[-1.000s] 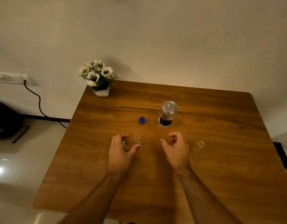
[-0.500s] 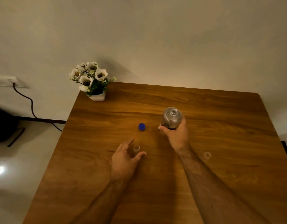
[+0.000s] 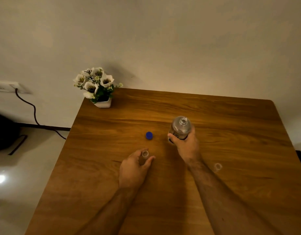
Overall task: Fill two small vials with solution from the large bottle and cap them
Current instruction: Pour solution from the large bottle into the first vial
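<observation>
Right hand (image 3: 186,145) wraps the large bottle (image 3: 180,127) low on its labelled body, grip clamped around it, neck open at the top, the bottle standing or barely lifted off the counter (image 3: 231,133) — hard to tell which. It looks like clear glass or hard plastic, smooth and probably slick; with liquid inside it should carry some weight, so that low, full-hand hold seems the sensible one for a controlled tilt. Left hand (image 3: 134,168) closes thumb and fingers on the first vial (image 3: 144,156), upright, mouth open. Tiny, light, stiff, likely to tip at a nudge, so pinching it near the base makes sense. The second vial (image 3: 217,167) stands alone to the right of the right forearm, transparent and easy to knock. A blue cap (image 3: 149,135) lies between the hands, further back. The counter is bare wood, flat and firm, dimly lit. A flower pot (image 3: 102,103) sits at the far left corner against a plain wall; a cable (image 3: 33,109) trails from a socket down to a shiny floor.
</observation>
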